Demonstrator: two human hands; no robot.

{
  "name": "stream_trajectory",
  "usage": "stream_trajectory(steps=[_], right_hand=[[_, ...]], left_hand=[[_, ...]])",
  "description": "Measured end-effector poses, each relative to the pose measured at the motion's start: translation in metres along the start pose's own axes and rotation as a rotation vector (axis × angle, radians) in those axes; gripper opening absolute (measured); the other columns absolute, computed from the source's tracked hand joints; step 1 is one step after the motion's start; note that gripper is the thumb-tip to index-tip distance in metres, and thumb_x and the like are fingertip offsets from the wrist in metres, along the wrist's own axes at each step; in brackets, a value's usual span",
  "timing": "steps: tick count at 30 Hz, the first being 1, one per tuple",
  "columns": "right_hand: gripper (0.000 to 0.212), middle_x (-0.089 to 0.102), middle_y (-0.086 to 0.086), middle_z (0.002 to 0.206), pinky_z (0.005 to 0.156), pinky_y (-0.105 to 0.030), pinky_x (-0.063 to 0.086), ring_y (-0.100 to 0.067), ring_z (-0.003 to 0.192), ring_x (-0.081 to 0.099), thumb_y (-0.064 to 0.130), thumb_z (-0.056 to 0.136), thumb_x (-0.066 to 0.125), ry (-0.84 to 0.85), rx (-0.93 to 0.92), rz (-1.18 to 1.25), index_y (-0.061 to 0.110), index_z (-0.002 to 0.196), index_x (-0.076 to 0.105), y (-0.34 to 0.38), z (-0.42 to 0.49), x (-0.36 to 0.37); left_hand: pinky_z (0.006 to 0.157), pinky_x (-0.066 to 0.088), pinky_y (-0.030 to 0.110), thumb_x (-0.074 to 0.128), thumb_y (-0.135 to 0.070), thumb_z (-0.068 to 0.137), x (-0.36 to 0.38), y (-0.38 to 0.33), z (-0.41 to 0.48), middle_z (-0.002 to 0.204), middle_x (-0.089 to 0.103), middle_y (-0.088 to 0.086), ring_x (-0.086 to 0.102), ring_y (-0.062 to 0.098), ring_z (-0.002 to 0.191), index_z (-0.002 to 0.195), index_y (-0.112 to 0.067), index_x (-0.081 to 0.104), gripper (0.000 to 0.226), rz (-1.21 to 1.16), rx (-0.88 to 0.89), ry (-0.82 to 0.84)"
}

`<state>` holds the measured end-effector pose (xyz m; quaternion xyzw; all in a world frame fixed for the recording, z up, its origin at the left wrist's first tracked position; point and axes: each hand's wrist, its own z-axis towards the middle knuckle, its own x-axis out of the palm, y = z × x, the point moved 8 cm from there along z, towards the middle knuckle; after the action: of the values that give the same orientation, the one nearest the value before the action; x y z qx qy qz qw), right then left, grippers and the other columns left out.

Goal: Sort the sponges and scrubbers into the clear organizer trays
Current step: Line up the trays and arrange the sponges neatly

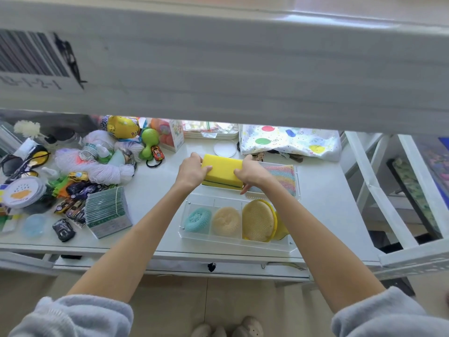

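Sleeves: two fuzzy grey sleeves (73, 317) at the bottom edge, pushed up, with bare forearms reaching forward over the table.
Yellow sponge (222, 170): thick yellow block with a dark green layer along its near lower edge, held over the left part of the far clear tray.
Left hand (192, 170): clasped on the sponge's left end, thumb lying on its top face.
Right hand (250, 172): clasped on the sponge's right end, fingers curled down past the near edge.
Far clear tray (297, 177): lies behind the near one; a pastel striped knitted cloth (283, 177) sits in its right part, just beside the sponge.
Near clear tray (233, 242): long, divided into compartments, close to the table's front edge.
Teal scrubber (197, 220): round mesh pad in the left compartment.
Beige scrubber (226, 222): round pad in the middle compartment.
Yellow round scrubbers (258, 220): several standing on edge in the right compartment.
White table (155, 190): bears both trays; to the left a clutter of toy cars (63, 229), white yarn (97, 166), a green-edged stack of packets (107, 215) and a round lidded tub (23, 192).
Spotted bag (289, 142): white with coloured dots, at the back right.
Grey shelf edge (243, 69): blurred, fills the upper frame, with a barcode label (31, 54) at left.
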<state>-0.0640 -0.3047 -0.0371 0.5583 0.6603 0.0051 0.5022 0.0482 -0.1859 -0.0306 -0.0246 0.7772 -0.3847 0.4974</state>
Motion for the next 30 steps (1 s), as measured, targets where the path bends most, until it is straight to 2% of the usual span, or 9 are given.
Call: stream_trajectory(steps=[4, 7, 13, 18, 22, 23, 25, 27, 30], right_hand=[[0.066, 0.061, -0.025, 0.114, 0.044, -0.026, 0.046, -0.019, 0.047, 0.06, 0.019, 0.099, 0.033, -0.005, -0.004, -0.021, -0.003, 0.146, -0.008, 0.002, -0.003, 0.004], [0.067, 0.061, -0.019, 0.092, 0.057, -0.031, 0.052, -0.022, 0.054, 0.061, 0.019, 0.099, 0.033, -0.024, 0.009, -0.043, -0.005, 0.146, -0.009, 0.001, -0.002, 0.007], [0.068, 0.062, -0.018, 0.083, 0.064, -0.036, 0.05, -0.028, 0.066, 0.06, 0.018, 0.097, 0.035, -0.089, -0.032, -0.125, -0.005, 0.146, -0.006, 0.001, -0.003, 0.01], [0.064, 0.065, -0.02, 0.096, 0.069, -0.04, 0.045, -0.035, 0.091, 0.061, 0.019, 0.097, 0.034, -0.15, -0.078, -0.259, -0.003, 0.147, -0.001, 0.003, -0.002, 0.011], [0.064, 0.065, -0.02, 0.098, 0.069, -0.039, 0.044, -0.034, 0.092, 0.061, 0.02, 0.098, 0.033, -0.123, -0.07, -0.264, -0.002, 0.147, 0.0, 0.002, -0.003, 0.013], [0.063, 0.065, -0.02, 0.102, 0.07, -0.04, 0.045, -0.034, 0.094, 0.061, 0.022, 0.098, 0.034, -0.111, -0.073, -0.278, -0.001, 0.148, 0.003, 0.001, -0.004, 0.01], [0.05, 0.066, -0.018, 0.107, 0.073, -0.04, 0.048, -0.034, 0.097, 0.062, 0.025, 0.098, 0.039, -0.121, -0.102, -0.343, 0.0, 0.14, 0.028, -0.003, -0.008, -0.003], [0.03, 0.067, -0.015, 0.106, 0.076, -0.04, 0.052, -0.031, 0.094, 0.063, 0.023, 0.097, 0.043, -0.186, -0.151, -0.42, 0.003, 0.117, 0.053, -0.008, -0.015, -0.022], [0.02, 0.065, -0.012, 0.106, 0.076, -0.038, 0.049, -0.029, 0.095, 0.06, 0.017, 0.093, 0.046, -0.257, -0.214, -0.542, 0.008, 0.107, 0.058, -0.025, -0.027, -0.045]], left_hand=[[0.096, 0.043, 0.038, 0.058, -0.026, 0.093, -0.003, -0.002, -0.003, 0.123, 0.063, 0.016, 0.057, 0.032, 0.116, 0.122, -0.002, 0.054, 0.038, 0.027, 0.069, -0.042], [0.095, 0.043, 0.039, 0.052, -0.026, 0.096, -0.003, -0.003, -0.005, 0.124, 0.062, 0.016, 0.057, 0.033, 0.115, 0.124, -0.005, 0.052, 0.035, 0.099, 0.097, -0.06], [0.086, 0.046, 0.044, 0.047, -0.019, 0.098, 0.007, -0.004, -0.01, 0.113, 0.064, 0.026, 0.059, 0.042, 0.105, 0.123, 0.003, 0.042, 0.034, 0.238, 0.11, -0.042], [0.069, 0.038, 0.038, 0.045, -0.017, 0.098, 0.01, -0.006, -0.008, 0.105, 0.065, 0.029, 0.061, 0.044, 0.096, 0.118, 0.005, 0.041, 0.03, 0.298, 0.139, -0.051], [0.071, 0.042, 0.041, 0.04, -0.013, 0.1, 0.014, -0.013, -0.011, 0.108, 0.063, 0.03, 0.06, 0.045, 0.098, 0.117, 0.006, 0.042, 0.025, 0.366, 0.165, -0.044], [0.074, 0.044, 0.042, 0.041, -0.011, 0.1, 0.015, -0.014, -0.013, 0.11, 0.062, 0.029, 0.06, 0.043, 0.1, 0.117, 0.006, 0.042, 0.024, 0.397, 0.171, -0.051], [0.083, 0.046, 0.037, 0.044, -0.007, 0.098, 0.017, -0.016, -0.017, 0.116, 0.058, 0.024, 0.054, 0.035, 0.107, 0.118, 0.004, 0.043, 0.023, 0.5, 0.18, -0.07], [0.088, 0.045, 0.033, 0.048, -0.005, 0.095, 0.014, -0.019, -0.018, 0.122, 0.05, 0.02, 0.046, 0.03, 0.111, 0.12, 0.001, 0.042, 0.027, 0.576, 0.186, -0.114], [0.086, 0.045, 0.034, 0.049, 0.003, 0.088, 0.008, -0.03, -0.019, 0.123, 0.042, 0.018, 0.041, 0.031, 0.111, 0.128, -0.005, 0.036, 0.043, 0.6, 0.249, -0.179]])
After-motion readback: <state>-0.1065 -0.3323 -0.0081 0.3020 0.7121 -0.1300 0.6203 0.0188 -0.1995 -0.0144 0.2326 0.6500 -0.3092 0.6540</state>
